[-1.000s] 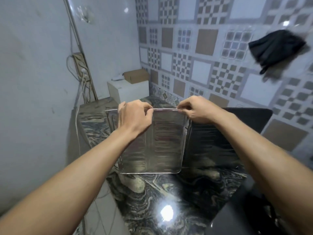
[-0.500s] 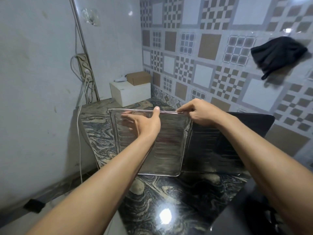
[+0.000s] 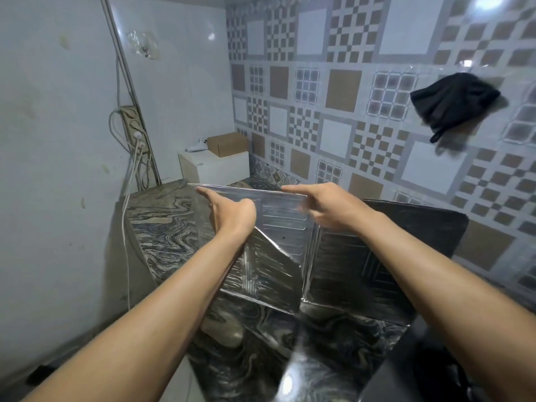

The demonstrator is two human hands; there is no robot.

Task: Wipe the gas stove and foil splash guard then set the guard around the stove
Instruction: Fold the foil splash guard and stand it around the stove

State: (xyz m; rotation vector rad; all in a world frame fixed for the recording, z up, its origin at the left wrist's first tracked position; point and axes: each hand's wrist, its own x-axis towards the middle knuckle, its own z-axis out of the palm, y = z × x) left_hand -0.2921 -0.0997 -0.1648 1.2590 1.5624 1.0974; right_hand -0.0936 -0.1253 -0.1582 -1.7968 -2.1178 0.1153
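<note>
Where the marble-patterned counter (image 3: 162,227) meets the tiled wall (image 3: 348,111), the foil splash guard (image 3: 282,224) stands upright on its lower edge, panels hinged at angles. Left hand (image 3: 232,216): fingers (image 3: 204,192) extended and close together, lying flat against the near face of the left panel, tips reaching to the top edge; thumb raised beside them. No pinch visible there. Right hand (image 3: 327,204): fingers (image 3: 293,189) stretched along the top edge of the middle panel, pointing left toward the other hand's fingertips; slightly blurred, so cannot tell whether the thumb closes behind the foil. The two sets of fingertips sit near each other along the same top edge, not touching. Below the left wrist, one shiny panel (image 3: 266,274) folds forward and down toward the counter. Right of the right-hand fingers, a darker panel (image 3: 391,242) runs along the wall. Far beyond the fingertips, a white box (image 3: 214,168) with a cardboard box (image 3: 227,144) on top sits in the corner. Above and right of the right hand, a black cloth (image 3: 452,103) hangs on the tiles. Left of the left-hand fingers, a power strip (image 3: 135,129) with cables on the plain wall. Stove itself: dark shape at the lower right, too unclear to confirm.
</note>
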